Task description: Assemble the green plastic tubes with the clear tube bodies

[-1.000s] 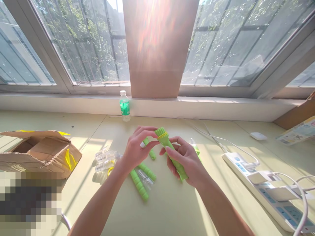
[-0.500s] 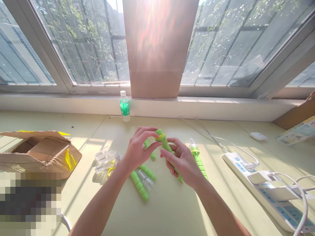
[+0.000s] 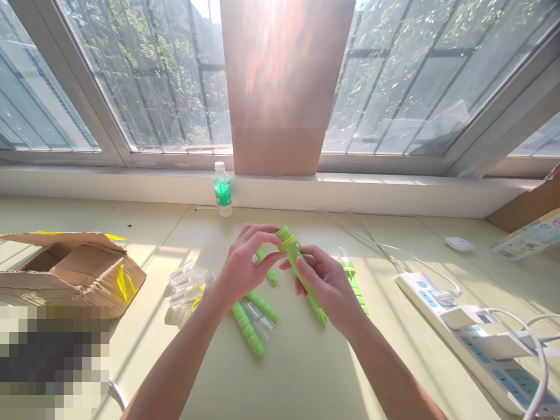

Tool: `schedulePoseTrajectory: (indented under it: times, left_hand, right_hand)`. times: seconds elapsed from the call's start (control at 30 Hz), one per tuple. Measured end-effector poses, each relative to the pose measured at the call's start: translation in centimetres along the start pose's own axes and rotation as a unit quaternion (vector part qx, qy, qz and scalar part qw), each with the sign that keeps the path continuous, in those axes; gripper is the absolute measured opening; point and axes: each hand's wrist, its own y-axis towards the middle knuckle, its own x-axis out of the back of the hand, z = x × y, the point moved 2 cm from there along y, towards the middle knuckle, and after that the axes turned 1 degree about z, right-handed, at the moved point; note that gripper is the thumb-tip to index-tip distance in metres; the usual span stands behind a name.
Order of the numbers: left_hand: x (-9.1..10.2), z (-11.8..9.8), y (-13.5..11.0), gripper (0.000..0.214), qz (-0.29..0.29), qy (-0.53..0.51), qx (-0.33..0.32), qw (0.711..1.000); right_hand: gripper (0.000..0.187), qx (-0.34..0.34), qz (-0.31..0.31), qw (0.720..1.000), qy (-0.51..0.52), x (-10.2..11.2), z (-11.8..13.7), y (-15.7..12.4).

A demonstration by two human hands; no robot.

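A green plastic handle (image 3: 291,252) with a threaded top slants between my hands above the table. My left hand (image 3: 238,262) pinches its upper end with thumb and forefinger, at the yellow ring (image 3: 286,241) under the thread. My right hand (image 3: 329,281) is closed around its shaft, thumb along the upper side. Below my left hand lie ribbed green handles (image 3: 249,331) and a clear ridged plastic cap (image 3: 265,324). Another green handle (image 3: 272,276) lies behind, partly hidden by my fingers. Right of my right hand lies a green handle with a clear tip (image 3: 347,265).
Several clear plastic caps (image 3: 189,279) lie left of my left forearm. An open cardboard box (image 3: 98,265) sits at the left. A bottle with a green label (image 3: 223,192) stands near the sill. A power strip (image 3: 420,291) with plugs and white cables lies at the right.
My right hand has shifted its hold on the handle; its fingers are less curled under and more of the lower shaft shows. My left hand keeps its pinch at the threaded end.
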Motion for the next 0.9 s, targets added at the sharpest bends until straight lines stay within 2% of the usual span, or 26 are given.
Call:
schedulePoseTrajectory:
  times: [0.07,0.17,0.3,0.4,0.53,0.6,0.67,0.73,0.8,0.9]
  left_hand:
    - [0.0,0.1,0.0,0.011,0.012,-0.005,0.006,1.000]
    - [0.0,0.0,0.0,0.011,-0.001,-0.004,0.001,1.000]
    - [0.3,-0.2,0.1,0.015,0.004,-0.004,-0.010,1.000]
    - [0.6,0.0,0.2,0.020,0.030,-0.004,-0.010,0.999]
    - [0.4,0.2,0.0,0.011,-0.001,0.020,-0.050,0.999]
    - [0.0,0.2,-0.2,0.013,-0.019,0.029,-0.072,0.997]
    - [-0.4,0.2,-0.3,0.014,-0.035,0.027,-0.076,0.996]
    - [-0.6,0.2,-0.4,0.009,-0.050,0.015,-0.044,0.998]
    - [-0.5,0.2,-0.3,0.004,-0.063,-0.025,0.023,0.997]
    - [-0.2,0.5,-0.2,0.006,-0.084,-0.158,0.144,0.973]
  right_hand:
    - [0.028,-0.011,0.010,0.999,0.032,0.0,-0.1,0.0]
    - [0.028,-0.027,0.025,0.996,0.080,0.0,-0.1,0.0]
    - [0.039,-0.054,0.024,0.995,0.077,0.1,-0.1,-0.1]
    - [0.034,-0.051,0.018,0.995,0.084,0.2,0.0,-0.1]
    - [0.030,-0.029,0.051,0.993,0.103,0.1,0.4,-0.1]
    - [0.033,-0.025,0.078,0.991,0.105,0.0,0.6,-0.2]
    - [0.036,-0.030,0.076,0.991,0.109,0.0,0.7,-0.4]
    - [0.037,-0.042,0.056,0.989,0.126,0.2,0.5,-0.4]
    - [0.037,-0.058,0.049,0.986,0.150,0.3,0.3,-0.3]
    - [0.037,-0.073,0.056,0.981,0.173,0.4,-0.1,-0.2]
